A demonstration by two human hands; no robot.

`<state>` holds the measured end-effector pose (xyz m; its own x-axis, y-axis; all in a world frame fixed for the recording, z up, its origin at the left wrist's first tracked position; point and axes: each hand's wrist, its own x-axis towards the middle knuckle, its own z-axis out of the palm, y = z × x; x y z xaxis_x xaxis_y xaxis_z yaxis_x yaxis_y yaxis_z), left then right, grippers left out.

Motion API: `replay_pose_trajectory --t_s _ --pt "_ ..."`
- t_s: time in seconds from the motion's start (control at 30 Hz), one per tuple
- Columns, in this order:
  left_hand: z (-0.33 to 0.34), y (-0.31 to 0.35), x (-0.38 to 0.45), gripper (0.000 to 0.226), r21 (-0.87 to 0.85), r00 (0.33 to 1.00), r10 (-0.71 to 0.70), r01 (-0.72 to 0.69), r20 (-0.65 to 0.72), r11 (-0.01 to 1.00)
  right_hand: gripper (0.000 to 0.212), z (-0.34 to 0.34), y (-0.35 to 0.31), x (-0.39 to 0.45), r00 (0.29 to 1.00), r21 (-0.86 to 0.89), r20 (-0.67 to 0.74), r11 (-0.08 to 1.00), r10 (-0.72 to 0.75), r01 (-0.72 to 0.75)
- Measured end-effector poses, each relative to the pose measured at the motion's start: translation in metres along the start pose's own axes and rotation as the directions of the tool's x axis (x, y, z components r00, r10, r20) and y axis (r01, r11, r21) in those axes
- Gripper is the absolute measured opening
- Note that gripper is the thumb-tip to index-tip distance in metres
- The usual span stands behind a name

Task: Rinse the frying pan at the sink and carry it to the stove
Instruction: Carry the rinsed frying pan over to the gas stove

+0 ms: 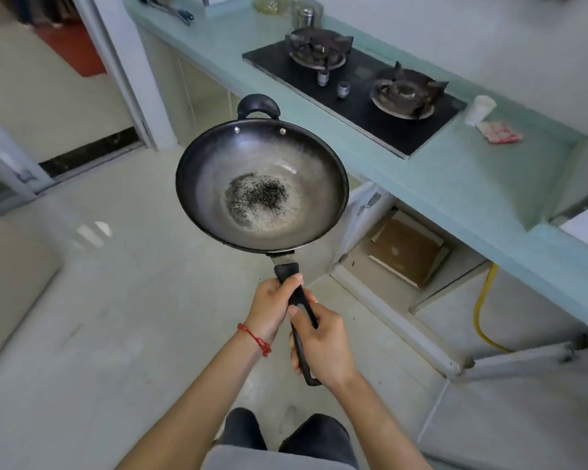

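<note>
Both the left hand (272, 305) and right hand (323, 337) were wrapped around the handle of the frying pan (262, 184), held above the floor, near the stove (353, 96) at far right; setting it down remained.

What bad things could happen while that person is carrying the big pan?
The frying pan is held out over the floor by its long handle only, with both the left hand and right hand on it. If the grip slips, it could tip and drop. There is dark gritty stuff in the bottom that could spill. Setting it down, it might bump the stove burner.
</note>
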<state>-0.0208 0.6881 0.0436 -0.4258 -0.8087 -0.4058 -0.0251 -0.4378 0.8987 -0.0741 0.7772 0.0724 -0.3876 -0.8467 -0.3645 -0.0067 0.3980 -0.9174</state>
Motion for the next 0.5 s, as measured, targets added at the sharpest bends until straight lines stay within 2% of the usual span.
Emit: replay_pose_trajectory --t_s 0.2,0.43,0.5 --pt "-0.028 0.015 0.03 0.045 -0.073 0.987 0.015 -0.028 -0.163 0.997 0.027 0.016 -0.019 0.046 0.986 -0.014 0.167 1.0 -0.004 0.007" --pt "-0.088 0.029 0.073 0.027 -0.101 0.95 -0.013 -0.019 -0.313 0.995 0.022 0.068 -0.038 0.107 0.954 -0.104 0.3 0.995 0.024 0.008" --pt "-0.111 0.034 0.089 0.028 -0.12 0.941 -0.019 -0.023 -0.339 0.993 0.022 0.088 -0.044 0.127 0.945 -0.128 0.325 0.992 0.038 0.005"
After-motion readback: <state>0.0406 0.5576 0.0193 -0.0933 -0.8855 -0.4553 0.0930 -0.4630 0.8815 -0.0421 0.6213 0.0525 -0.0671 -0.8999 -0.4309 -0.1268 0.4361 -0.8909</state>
